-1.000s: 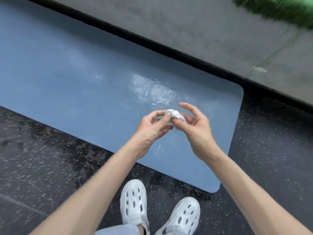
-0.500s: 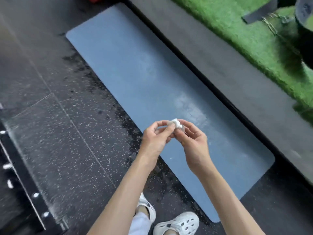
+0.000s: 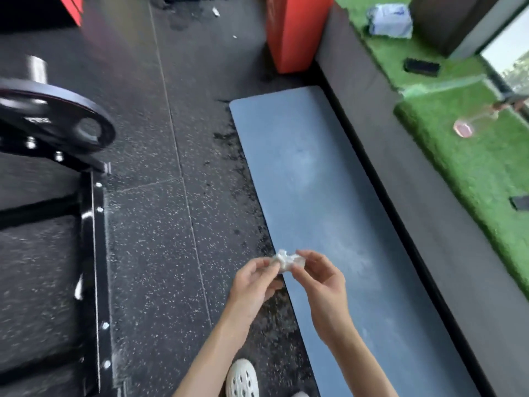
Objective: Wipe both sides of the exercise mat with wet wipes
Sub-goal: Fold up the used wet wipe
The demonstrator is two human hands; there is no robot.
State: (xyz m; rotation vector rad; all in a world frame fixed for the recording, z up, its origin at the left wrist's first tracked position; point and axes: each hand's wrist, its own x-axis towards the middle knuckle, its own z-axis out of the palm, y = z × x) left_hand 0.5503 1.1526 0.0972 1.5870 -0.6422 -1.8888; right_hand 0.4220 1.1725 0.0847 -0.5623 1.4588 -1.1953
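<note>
A long blue exercise mat [image 3: 309,179] lies flat on the dark speckled floor, running away from me beside a grey ledge. Pale damp streaks show on its near half. A crumpled white wet wipe [image 3: 287,261] is held in the air over the mat's left edge. My left hand [image 3: 253,285] pinches its left end and my right hand [image 3: 323,285] pinches its right end. A blue-white pack of wipes [image 3: 390,16] lies on the green turf at the far right.
A grey ledge [image 3: 429,213] borders the mat's right side, with green turf [image 3: 469,167] beyond. A red pad [image 3: 294,30] stands past the mat's far end. A black weight plate [image 3: 57,121] on a rack is at left. My white shoe [image 3: 242,378] is near the bottom.
The view has swung up and left, now showing the mat's whole length and the gym floor. Both hands still hold the balled wipe between them.
</note>
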